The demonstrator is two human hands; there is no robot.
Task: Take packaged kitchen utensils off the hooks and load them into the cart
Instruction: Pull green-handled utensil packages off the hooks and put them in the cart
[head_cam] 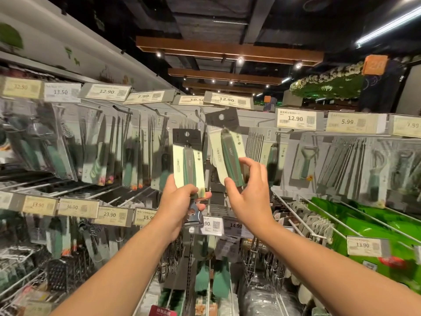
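Two utensil packs sit side by side before the hook wall: one in the left hand, the other tilted, in the right hand. Price tags run above the hanging packs.

We cannot read the blurred far-left price tag; our left hand hides the packaged utensil's lower end.

Left hand, right hand each hold packaged utensil.
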